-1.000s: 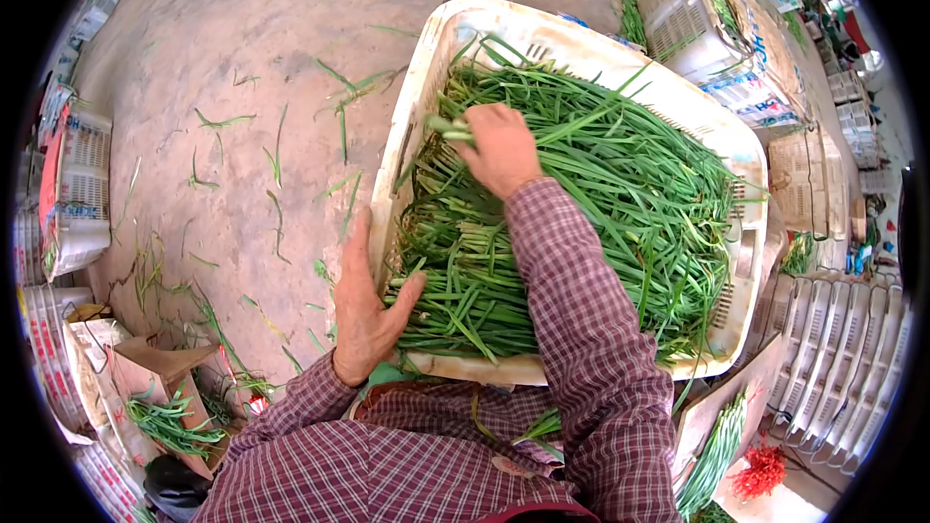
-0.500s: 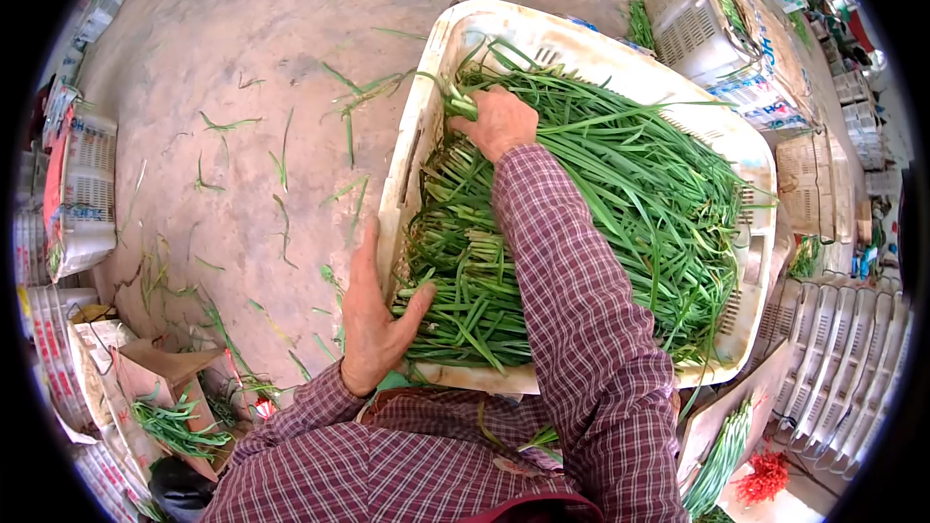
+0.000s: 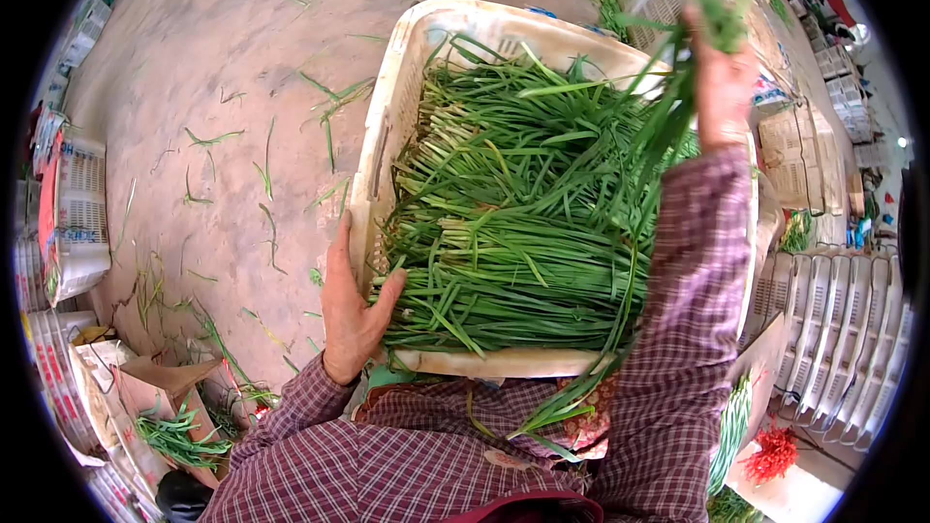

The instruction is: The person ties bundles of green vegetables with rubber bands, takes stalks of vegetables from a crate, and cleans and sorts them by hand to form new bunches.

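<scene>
A white plastic crate in front of me is filled with green garlic chives, their pale stem ends mostly toward the left wall. My left hand rests at the crate's near left corner, thumb and fingers spread around the rim, holding nothing. Up at the crate's far right, my right hand is closed around a bunch of chives. The hand and bunch are smeared by motion, and long leaves trail down over the crate's right side. A few loose leaves lie across my lap.
Chive scraps litter the concrete floor on the left. A cardboard box with greens stands at lower left. Stacked white crates line the right, near a red bundle of ties. More crates stand at far left.
My right hand has swung from the crate's far left corner to its far right, lifting a bunch of chives. The left hand stays at the rim. The view has shifted slightly.
</scene>
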Motion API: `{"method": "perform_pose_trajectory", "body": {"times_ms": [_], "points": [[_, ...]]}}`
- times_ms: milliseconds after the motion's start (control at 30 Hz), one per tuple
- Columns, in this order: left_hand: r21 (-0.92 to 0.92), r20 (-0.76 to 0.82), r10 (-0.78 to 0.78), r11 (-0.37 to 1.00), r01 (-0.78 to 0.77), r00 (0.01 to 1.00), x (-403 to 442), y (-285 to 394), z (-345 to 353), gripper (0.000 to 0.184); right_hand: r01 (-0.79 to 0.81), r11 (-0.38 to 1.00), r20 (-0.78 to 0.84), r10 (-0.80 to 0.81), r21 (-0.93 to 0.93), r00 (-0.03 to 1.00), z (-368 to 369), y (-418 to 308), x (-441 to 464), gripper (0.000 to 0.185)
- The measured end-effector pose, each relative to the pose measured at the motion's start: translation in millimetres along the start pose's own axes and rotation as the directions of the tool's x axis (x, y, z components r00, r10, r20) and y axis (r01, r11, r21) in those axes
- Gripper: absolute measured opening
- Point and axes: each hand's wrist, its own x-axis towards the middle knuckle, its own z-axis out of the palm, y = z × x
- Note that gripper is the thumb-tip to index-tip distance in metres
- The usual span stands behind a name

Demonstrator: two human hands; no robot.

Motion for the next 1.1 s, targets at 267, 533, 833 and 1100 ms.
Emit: {"method": "perform_pose_trajectory", "body": {"times_ms": [267,533,833,1100], "points": [[-0.116,0.03,-0.029,0.993,0.032,0.999,1,3,4,0.078,0.088,0.983,-0.138,-0.066,0.163,0.988,-62,-48,26,0.044],[-0.079,0.005,0.021,0.997,-0.021,1.0,-2,6,3,0.072,0.29,0.939,-0.299,-0.228,0.183,0.927,-71,-128,11,0.028],[0.035,-0.016,0.071,0.997,-0.07,0.997,-1,-1,2,0.07,0.431,0.875,-0.269,-0.479,-0.219,0.836,-169,-158,-23,0.046],[0.108,-0.047,0.13,0.986,-0.124,0.99,0,-6,1,0.071,0.326,0.818,0.402,-0.127,-0.475,0.907,-62,-78,-97,0.052]]}}
